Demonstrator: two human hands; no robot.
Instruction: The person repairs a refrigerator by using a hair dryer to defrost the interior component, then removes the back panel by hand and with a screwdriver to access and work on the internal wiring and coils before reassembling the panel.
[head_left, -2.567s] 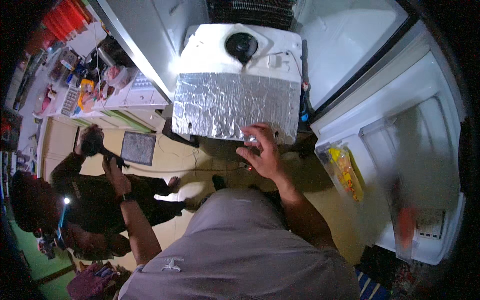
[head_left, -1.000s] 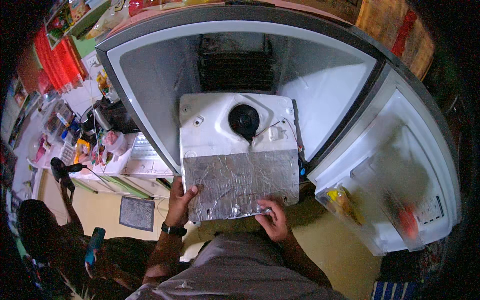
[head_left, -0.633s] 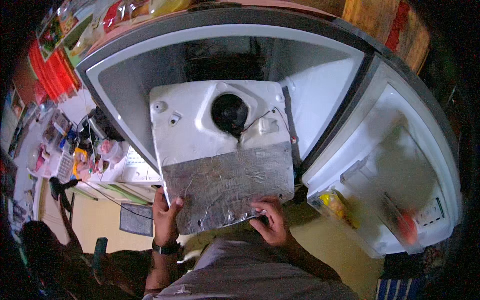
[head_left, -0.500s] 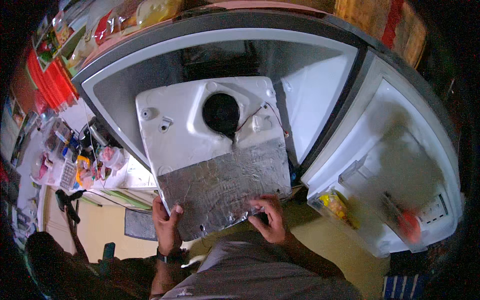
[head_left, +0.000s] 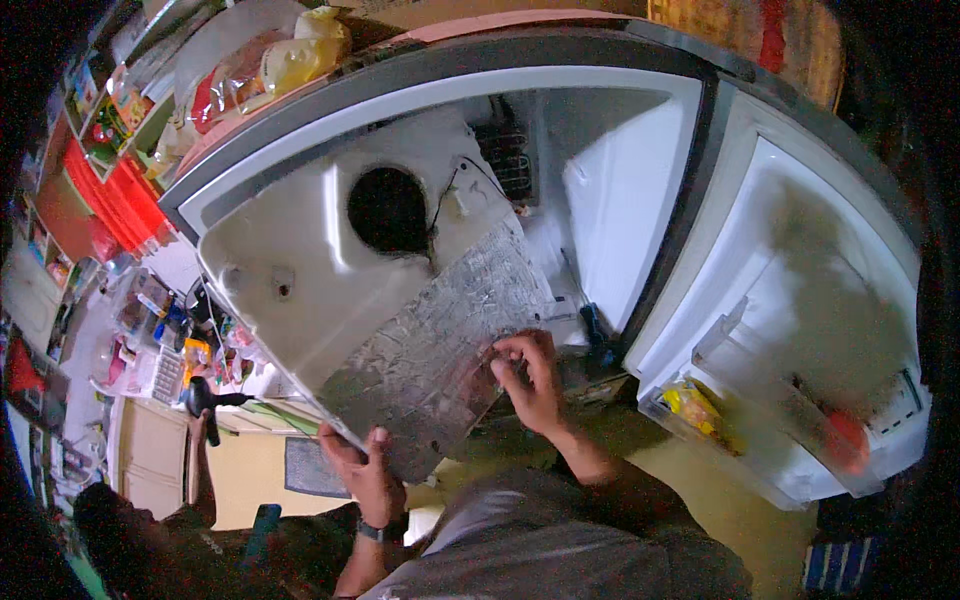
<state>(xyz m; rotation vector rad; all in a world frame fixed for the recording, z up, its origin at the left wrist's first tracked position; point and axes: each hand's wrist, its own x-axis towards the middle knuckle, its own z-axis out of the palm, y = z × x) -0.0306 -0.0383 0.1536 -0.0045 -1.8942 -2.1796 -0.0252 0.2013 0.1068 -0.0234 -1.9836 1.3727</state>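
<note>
A white refrigerator panel point(head_left: 310, 300) is tilted in front of me, its far part inside the open fridge compartment. It has a round dark opening point(head_left: 388, 210), a thin wire at its right side, and a wrinkled silver foil sheet point(head_left: 430, 330) over its near part. My left hand point(head_left: 365, 475) grips the near left edge, thumb on top. At the right edge, my right hand point(head_left: 530, 380) is closed with fingertips against the foil. What lies under its fingers is partly hidden.
The fridge door point(head_left: 790, 330) hangs open at right, with a yellow packet point(head_left: 695, 408) in its shelf. Dark coils point(head_left: 505, 160) show inside the compartment. At lower left, another person's arm point(head_left: 203, 470) holds up a black hair dryer point(head_left: 205, 397). Clutter covers a counter behind it.
The panel has turned counterclockwise, its far end swinging left into the compartment and uncovering coils. My right hand has moved up along the edge. The other person has raised the hair dryer's position rightward.
</note>
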